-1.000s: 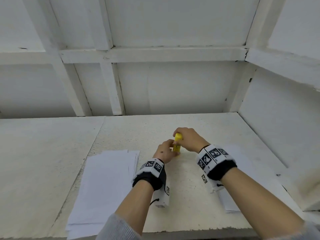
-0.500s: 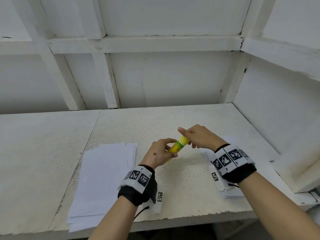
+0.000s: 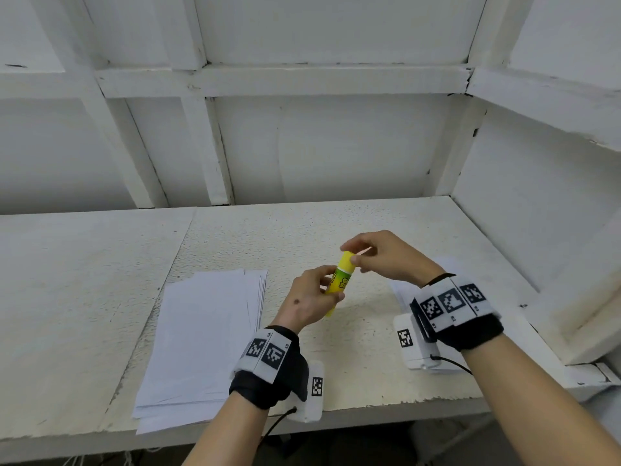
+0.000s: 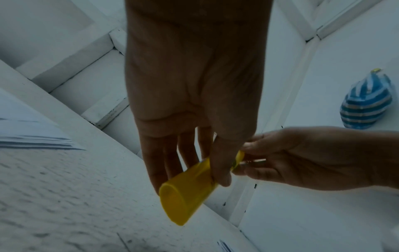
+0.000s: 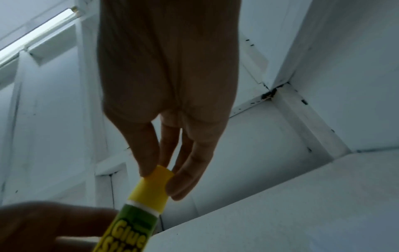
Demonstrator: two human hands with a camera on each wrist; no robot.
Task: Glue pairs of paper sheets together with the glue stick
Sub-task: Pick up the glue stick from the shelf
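Observation:
A yellow and green glue stick (image 3: 340,280) is held tilted above the white table, its cap end up. My left hand (image 3: 311,299) grips its body (image 4: 190,191) between thumb and fingers. My right hand (image 3: 379,255) pinches the yellow cap (image 5: 154,187) with thumb and fingertips; the cap still sits on the tube. A stack of white paper sheets (image 3: 205,334) lies on the table to the left of my left hand. More white sheets (image 3: 400,290) lie under my right wrist, mostly hidden by it.
The white table (image 3: 336,230) ends at a back wall with white beams and a side wall on the right. Its front edge (image 3: 369,412) runs just below my wrists. A blue striped pouch (image 4: 364,102) shows in the left wrist view.
The glue stick has been lifted off the table and tilted. My left hand now grips its body lower down, and my right hand pinches the cap from the top right.

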